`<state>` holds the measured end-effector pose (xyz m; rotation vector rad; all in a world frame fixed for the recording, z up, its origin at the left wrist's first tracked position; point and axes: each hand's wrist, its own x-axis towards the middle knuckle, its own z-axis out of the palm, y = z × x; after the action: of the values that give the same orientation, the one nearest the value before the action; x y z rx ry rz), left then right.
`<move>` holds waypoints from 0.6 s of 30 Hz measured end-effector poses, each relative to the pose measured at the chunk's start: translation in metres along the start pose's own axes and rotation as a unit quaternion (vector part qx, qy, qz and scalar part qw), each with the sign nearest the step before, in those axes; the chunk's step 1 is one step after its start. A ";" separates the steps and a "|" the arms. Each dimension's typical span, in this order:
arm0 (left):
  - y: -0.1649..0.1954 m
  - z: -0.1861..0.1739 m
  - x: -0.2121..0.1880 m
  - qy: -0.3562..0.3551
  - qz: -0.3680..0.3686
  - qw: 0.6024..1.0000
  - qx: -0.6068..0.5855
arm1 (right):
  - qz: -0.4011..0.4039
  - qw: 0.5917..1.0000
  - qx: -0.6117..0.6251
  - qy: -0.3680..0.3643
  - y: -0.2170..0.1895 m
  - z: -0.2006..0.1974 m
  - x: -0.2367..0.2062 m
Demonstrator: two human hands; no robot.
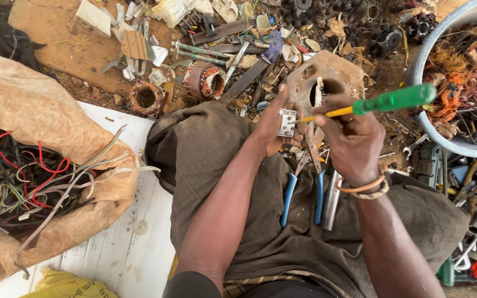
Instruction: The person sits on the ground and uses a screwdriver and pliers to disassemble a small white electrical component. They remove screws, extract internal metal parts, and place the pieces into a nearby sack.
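Note:
My left hand [271, 124] grips a small white plastic electrical part [287, 122] in front of my lap. My right hand [351, 138] holds a screwdriver [382, 103] with a green handle and yellow shaft, its tip pointed left onto the white part. Blue-handled pliers [303, 187] lie on my lap just below both hands, beside a metal tube [331, 198]. A rusty metal plate with holes [335, 74] lies on the ground just beyond the hands. I wear brown trousers [205, 154] and cord bracelets on the right wrist.
A tan sack [34, 110] full of tangled coloured wires [28, 176] sits at the left on a white board [133, 254]. A grey tub [454, 72] of copper wire scrap stands at the upper right. Motor stators [205, 80], scrap and wrenches [470, 237] litter the ground.

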<state>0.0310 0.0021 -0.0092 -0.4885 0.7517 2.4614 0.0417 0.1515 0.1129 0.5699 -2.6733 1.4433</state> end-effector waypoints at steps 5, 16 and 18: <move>0.000 0.001 0.000 0.018 -0.003 1.000 -0.011 | 0.015 0.998 0.024 -0.054 -0.010 0.000 0.002; -0.003 -0.005 0.003 0.000 -0.002 0.999 0.033 | 0.083 0.975 0.157 0.136 -0.011 -0.008 -0.005; -0.009 -0.009 0.009 -0.004 0.001 0.999 0.039 | 0.104 0.993 0.014 0.050 -0.002 -0.001 -0.009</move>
<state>0.0307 0.0070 -0.0242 -0.4493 0.8406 2.4243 0.0509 0.1539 0.1132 0.2180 -2.7032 1.5162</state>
